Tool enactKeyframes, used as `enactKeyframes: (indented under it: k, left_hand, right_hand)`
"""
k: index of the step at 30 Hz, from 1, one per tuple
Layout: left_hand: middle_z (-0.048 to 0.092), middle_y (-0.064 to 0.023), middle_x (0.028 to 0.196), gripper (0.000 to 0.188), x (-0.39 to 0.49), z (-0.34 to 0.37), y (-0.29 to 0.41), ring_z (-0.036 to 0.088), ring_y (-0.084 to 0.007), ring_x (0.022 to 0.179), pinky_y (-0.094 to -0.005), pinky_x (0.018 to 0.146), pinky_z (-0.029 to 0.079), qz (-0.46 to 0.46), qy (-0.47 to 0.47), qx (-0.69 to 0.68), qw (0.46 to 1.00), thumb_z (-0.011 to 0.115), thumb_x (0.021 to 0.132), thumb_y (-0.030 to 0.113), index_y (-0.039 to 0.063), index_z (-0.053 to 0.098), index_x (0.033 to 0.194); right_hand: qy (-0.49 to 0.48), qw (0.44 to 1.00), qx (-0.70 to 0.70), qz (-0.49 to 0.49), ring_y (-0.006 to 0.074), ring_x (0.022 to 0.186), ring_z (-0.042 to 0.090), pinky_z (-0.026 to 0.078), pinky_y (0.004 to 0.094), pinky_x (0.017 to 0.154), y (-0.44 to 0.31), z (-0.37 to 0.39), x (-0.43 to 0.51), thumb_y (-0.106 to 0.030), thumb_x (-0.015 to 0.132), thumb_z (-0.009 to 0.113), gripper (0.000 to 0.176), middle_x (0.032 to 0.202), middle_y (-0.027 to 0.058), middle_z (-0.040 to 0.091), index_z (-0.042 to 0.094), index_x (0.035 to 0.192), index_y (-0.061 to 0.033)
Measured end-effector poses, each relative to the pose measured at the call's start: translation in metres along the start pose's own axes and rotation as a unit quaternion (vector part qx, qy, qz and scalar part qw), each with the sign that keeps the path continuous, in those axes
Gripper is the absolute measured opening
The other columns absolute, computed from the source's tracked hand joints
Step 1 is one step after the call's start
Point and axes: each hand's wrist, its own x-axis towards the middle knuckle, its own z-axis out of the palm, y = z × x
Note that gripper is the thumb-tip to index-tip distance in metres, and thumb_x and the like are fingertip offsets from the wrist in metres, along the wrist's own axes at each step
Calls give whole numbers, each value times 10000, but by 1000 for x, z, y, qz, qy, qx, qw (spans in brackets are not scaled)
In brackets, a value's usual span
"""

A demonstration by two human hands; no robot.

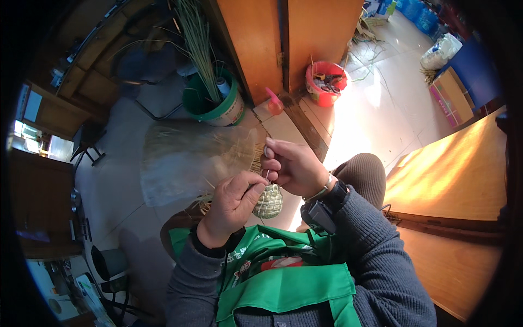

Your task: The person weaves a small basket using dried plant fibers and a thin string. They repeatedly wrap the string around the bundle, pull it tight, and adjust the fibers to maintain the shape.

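A small rounded piece of woven straw point(269, 202), pale green and cream in a basket weave, hangs in front of my lap. My left hand point(235, 204) pinches its top edge between thumb and forefinger. Just above, my right hand point(292, 165) is closed, with thumb and forefinger pressed together. A short length of thin pale strand point(268, 175) shows between the two hands and runs up to the curled fingers of the right one. Whether it is straw, thread or a needle is too small to tell. The fingers hide part of the weave's top.
A clear plastic sheet point(175, 163) lies on the tiled floor. Beyond it stands a green-rimmed bucket point(222, 116) holding long grass stalks point(200, 53). A pink spray bottle point(274, 104) and a red basket point(322, 98) of small items sit by the wooden doors point(253, 45). Wooden furniture point(445, 171) is at right.
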Motion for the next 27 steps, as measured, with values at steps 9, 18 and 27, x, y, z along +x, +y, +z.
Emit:
enactKeyframes:
  k: [9, 18, 27]
  left_hand:
    - [615, -69, 760, 67, 13, 9, -35, 565, -146, 673, -281, 633, 452, 18, -14, 6, 1000, 601, 920, 44, 13, 631, 971]
    - [631, -135, 756, 60, 22, -12, -36, 614, -327, 648, -389, 580, 469, 31, 94, 188, 977, 624, 916, 74, 35, 605, 958]
    - [638, -177, 853, 147, 19, 13, -11, 629, -403, 750, -457, 651, 496, 57, 89, 232, 967, 572, 902, 40, 38, 525, 1042]
  right_hand:
    - [71, 997, -9, -41, 49, 520, 293, 200, 215, 446, 1, -13, 20, -286, 1013, 504, 279, 628, -64, 360, 494, 790, -118]
    - [374, 464, -728, -339, 305, 747, 635, 514, 386, 657, -44, -40, 16, -141, 846, 684, 56, 836, 123, 625, 695, 877, -96]
    - [42, 732, -633, -248, 234, 677, 627, 486, 369, 642, -7, 0, -19, -252, 966, 611, 252, 756, 171, 630, 631, 1009, -5]
